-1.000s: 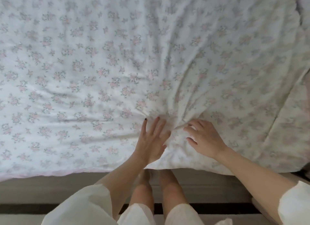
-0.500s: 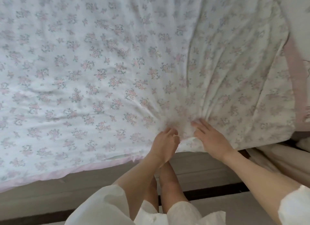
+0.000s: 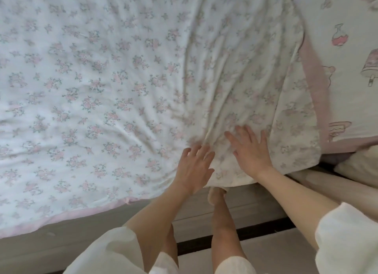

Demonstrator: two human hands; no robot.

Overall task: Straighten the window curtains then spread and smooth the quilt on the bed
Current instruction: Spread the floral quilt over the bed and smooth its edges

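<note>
Both hands have let go of the bunched fabric they pinched half a second ago and now lie flat. Nearest, the left hand (image 3: 194, 167) rests with fingers spread on the quilt (image 3: 102, 89) by its hanging edge; the right hand (image 3: 251, 153) presses just beside it, fingers fanned. Creases radiate away from them across the floral quilt, which covers the bed. Beyond its right edge shows a printed sheet (image 3: 347, 49).

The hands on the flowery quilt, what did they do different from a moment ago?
Half a second ago the left hand was bunched on the quilt near its edge; now it is open, fingers spread. The right hand has flattened out too, and creases fan away from both. The view has swung right, showing more of the cartoon-print sheet. The quilt stays on the bed, both hands near its edge.
</note>
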